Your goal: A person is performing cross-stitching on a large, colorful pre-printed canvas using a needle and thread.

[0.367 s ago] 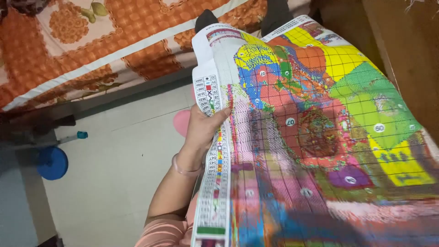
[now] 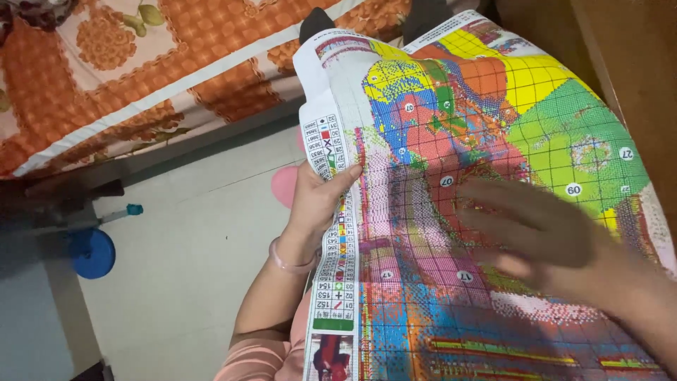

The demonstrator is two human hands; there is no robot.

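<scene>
Your left hand point(image 2: 314, 201) grips the edge of the colourful cloth point(image 2: 493, 212). Keep it tight and flat while your open right hand point(image 2: 543, 236) smooths it gently.

Narrow white colour-key strip point(image 2: 337, 233) with small coloured squares along the patterned canvas's point(image 2: 493, 141) left edge

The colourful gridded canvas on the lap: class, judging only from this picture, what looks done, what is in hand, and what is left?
Done: the canvas lies unrolled and spread flat, its colour-key strip showing. In hand: the left hand grips the canvas's left edge by that strip, while the right hand, blurred, passes over the middle. Left: whether any squares are actually worked cannot be told from here; no tool shows in either hand.
</scene>
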